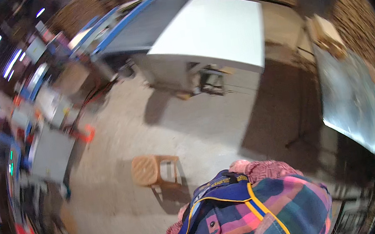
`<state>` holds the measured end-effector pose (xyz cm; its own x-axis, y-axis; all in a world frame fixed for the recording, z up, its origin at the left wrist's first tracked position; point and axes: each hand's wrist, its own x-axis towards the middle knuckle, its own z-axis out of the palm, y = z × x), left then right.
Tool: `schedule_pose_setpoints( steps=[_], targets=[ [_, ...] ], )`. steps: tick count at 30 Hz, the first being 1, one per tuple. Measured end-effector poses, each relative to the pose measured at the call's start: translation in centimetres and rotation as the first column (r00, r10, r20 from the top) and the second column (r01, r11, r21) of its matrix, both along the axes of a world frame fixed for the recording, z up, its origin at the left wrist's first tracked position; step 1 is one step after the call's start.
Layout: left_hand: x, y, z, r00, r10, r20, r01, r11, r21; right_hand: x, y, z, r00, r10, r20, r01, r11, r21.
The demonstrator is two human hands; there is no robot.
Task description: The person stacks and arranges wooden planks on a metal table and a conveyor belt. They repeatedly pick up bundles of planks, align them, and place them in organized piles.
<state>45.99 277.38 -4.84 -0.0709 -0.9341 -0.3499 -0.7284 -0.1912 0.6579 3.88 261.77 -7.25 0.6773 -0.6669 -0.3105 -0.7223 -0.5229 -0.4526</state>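
Observation:
I look down over my own plaid shirt [280, 201] and blue apron [221, 185] with yellow edging. Beyond the apron, a pink knitted sleeve [271, 170] covers my right forearm. At its end my right hand [238, 164] shows only as a small blurred patch, close to the apron front. My left hand [182, 212] barely peeks out beside the apron's left edge, above another pink knitted cuff. Fingers of both hands are hidden or smeared, and nothing held can be made out. Ahead and to the left, apart from my hands, stands a tan plastic stool [146, 170].
A large white-topped table [214, 27] stands ahead, beside a dark conveyor belt [143, 24] with blue rails. Along the right is a shiny sheet-topped table [349, 97]. Grey machines [51, 152] and an orange object [88, 133] line the left. Stacked brown sheets [355, 12] rise behind.

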Motion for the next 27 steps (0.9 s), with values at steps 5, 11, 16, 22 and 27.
schedule_pose_setpoints(
  steps=[5,11,16,22,27],
  targets=[
    [-0.5,-2.4,0.7,0.999,-0.023,0.023,0.017,0.970,0.244,0.2,1.4,0.4,0.902,-0.421,-0.095,0.431,0.894,0.124],
    [-0.2,-4.0,2.8,0.985,-0.153,0.075,0.120,0.934,0.338,1.8,3.7,-1.7,0.609,-0.583,-0.538,0.579,0.790,-0.202],
    [1.2,-4.9,2.7,0.964,-0.253,0.082,0.205,0.903,0.379,3.6,4.5,-5.2,-0.401,-0.238,-0.884,0.360,0.847,-0.391],
    [2.6,-6.6,3.0,0.945,-0.315,0.090,0.255,0.880,0.400,4.5,4.0,-6.5,-0.633,0.040,-0.773,0.447,0.834,-0.323],
    [2.6,-7.7,3.3,0.931,-0.352,0.098,0.286,0.869,0.405,4.8,3.1,-5.7,-0.667,0.010,-0.745,0.484,0.765,-0.424]
  ],
)
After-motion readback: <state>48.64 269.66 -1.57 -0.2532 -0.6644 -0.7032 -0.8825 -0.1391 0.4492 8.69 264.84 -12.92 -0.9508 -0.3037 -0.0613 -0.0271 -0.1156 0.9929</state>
